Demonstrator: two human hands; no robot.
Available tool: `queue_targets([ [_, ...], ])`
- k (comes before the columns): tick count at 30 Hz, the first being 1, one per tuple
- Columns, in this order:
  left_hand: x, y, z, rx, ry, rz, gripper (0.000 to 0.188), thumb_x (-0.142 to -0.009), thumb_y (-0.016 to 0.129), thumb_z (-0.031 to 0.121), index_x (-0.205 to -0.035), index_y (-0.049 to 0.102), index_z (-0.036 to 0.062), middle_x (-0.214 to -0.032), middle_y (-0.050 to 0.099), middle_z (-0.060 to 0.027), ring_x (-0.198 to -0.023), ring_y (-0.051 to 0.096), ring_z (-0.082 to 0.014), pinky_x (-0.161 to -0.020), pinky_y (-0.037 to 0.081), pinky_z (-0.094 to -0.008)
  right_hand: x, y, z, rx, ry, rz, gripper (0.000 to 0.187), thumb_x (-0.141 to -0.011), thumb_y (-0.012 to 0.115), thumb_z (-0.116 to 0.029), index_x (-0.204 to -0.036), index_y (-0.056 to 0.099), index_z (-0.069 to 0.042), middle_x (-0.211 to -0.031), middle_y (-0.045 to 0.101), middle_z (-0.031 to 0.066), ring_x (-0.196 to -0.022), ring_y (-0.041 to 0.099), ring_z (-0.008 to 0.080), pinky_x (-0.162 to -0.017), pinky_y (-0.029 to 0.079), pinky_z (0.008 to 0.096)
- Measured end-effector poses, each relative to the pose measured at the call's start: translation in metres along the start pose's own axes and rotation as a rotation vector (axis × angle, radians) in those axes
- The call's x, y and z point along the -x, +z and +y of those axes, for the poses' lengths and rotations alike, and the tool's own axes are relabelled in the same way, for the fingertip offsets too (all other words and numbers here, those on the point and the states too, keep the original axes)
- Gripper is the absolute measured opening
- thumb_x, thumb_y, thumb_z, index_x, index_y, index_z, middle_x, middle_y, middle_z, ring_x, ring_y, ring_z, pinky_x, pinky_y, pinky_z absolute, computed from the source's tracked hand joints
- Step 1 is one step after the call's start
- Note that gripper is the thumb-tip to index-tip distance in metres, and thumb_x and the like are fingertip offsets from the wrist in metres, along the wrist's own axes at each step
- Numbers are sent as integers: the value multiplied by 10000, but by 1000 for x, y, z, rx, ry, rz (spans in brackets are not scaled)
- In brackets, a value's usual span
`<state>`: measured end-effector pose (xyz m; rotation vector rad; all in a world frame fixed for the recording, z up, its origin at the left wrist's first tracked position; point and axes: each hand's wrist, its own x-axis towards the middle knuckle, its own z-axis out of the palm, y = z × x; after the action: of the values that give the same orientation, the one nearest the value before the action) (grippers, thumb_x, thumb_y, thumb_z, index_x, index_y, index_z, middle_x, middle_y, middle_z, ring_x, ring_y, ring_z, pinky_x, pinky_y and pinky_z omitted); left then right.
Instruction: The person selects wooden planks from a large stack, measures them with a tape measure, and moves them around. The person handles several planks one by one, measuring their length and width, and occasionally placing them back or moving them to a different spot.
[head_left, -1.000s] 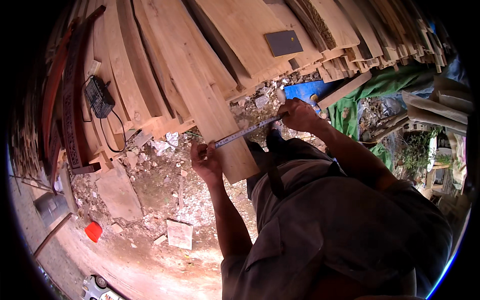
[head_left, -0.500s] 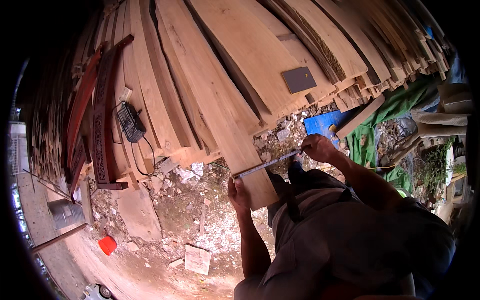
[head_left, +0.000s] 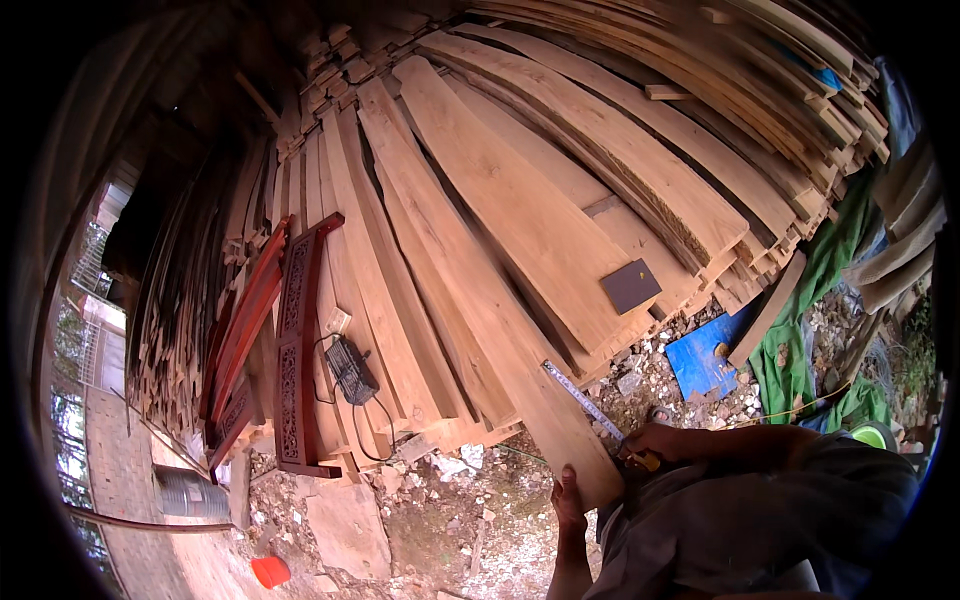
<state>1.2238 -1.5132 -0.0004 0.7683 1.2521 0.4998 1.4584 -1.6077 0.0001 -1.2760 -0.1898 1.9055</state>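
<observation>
A long wooden plank (head_left: 530,385) juts toward me from the stack, its near end at my body. My left hand (head_left: 569,503) grips the plank's left edge close to that end, thumb up along the side, other fingers mostly hidden. By the plank's right edge, my right hand (head_left: 648,440) is closed round a tape measure, of which a little yellow shows. Its pale blade (head_left: 585,402) is drawn out and lies lengthwise over the plank, the far tip resting on the wood.
Stacked planks (head_left: 480,200) fan out ahead. On them lie a dark rectangular plate (head_left: 631,287), a black caged device with a cord (head_left: 352,370) and carved red-brown wooden pieces (head_left: 297,350). A blue sheet (head_left: 705,355), green tarp (head_left: 790,350) and orange bucket (head_left: 270,572) are on the rubble-strewn ground.
The tape blade has turned from across the plank to along it. My right hand has come in close to the plank's end; my left hand has shifted toward that end. The view has swung.
</observation>
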Motion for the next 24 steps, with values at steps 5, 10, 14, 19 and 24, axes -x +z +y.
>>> queue_targets([
  [5,21,32,28,-353,9,-25,752,-841,689,533,-1203,549,-111,-1124,625,-199,-980,619,-289,-841,523,-408,-18,-37,13,895,-745,-294,276,-838,636,-183,-1043,659,2,-1075,671,151,-944,653,301,-788,511,392],
  [10,44,56,78,159,-232,64,678,-836,725,444,-1202,567,-105,-1139,631,-192,-990,624,-293,-857,523,-403,-50,-45,39,829,-556,-131,206,-839,608,-184,-987,663,-53,-1094,654,159,-970,642,351,-809,514,401],
  [14,25,35,66,214,-225,65,623,-854,713,396,-1210,572,-95,-1155,630,-189,-1001,627,-296,-878,518,-403,-61,-37,29,1033,-695,-230,210,-848,614,-206,-1002,675,-76,-1089,668,130,-927,657,311,-791,518,386],
  [19,-10,35,121,149,-148,83,581,-901,655,372,-1238,555,-91,-1154,633,-181,-1012,628,-293,-882,517,-398,-27,34,-80,224,-278,-137,200,-914,582,-198,-961,652,-16,-933,676,86,-825,668,227,-734,525,362],
  [24,-74,26,179,140,2,-91,647,-937,589,372,-1399,397,-38,-1316,537,-156,-1186,528,-315,-1012,427,-436,-56,73,-140,-309,-276,158,148,-930,576,-126,-958,640,4,-883,680,116,-756,669,222,-684,532,367],
])
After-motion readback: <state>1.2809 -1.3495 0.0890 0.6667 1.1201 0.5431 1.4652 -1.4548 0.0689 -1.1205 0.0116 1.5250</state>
